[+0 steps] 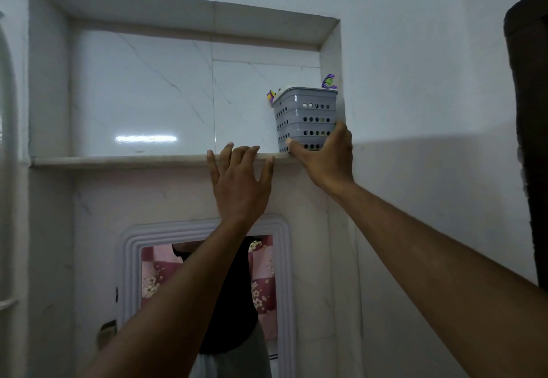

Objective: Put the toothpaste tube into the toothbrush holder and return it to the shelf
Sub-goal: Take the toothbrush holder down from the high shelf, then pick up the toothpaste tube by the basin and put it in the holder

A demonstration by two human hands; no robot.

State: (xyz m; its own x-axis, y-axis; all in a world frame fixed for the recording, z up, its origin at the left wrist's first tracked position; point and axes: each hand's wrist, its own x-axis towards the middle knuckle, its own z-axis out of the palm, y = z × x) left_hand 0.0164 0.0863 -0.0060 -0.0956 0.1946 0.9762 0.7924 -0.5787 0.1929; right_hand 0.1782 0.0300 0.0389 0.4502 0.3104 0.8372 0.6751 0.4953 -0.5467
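A grey perforated toothbrush holder (307, 116) stands upright at the right end of the marble shelf (118, 160), close to the niche's right wall. My right hand (324, 156) grips its lower front, thumb on the left side and fingers around the right. A purple and green toothbrush head (328, 81) sticks out of the holder at the back right. A purple and yellow end of something, perhaps the toothpaste tube (270, 96), pokes out at the left rim. My left hand (238, 183) is spread open with its fingertips at the shelf's front edge, holding nothing.
The shelf is a recessed tiled niche (142, 93) high in the wall. Below it hangs a mirror with a ridged white frame (284, 274), showing a person in dark clothing. A dark door frame (530, 140) stands at the right.
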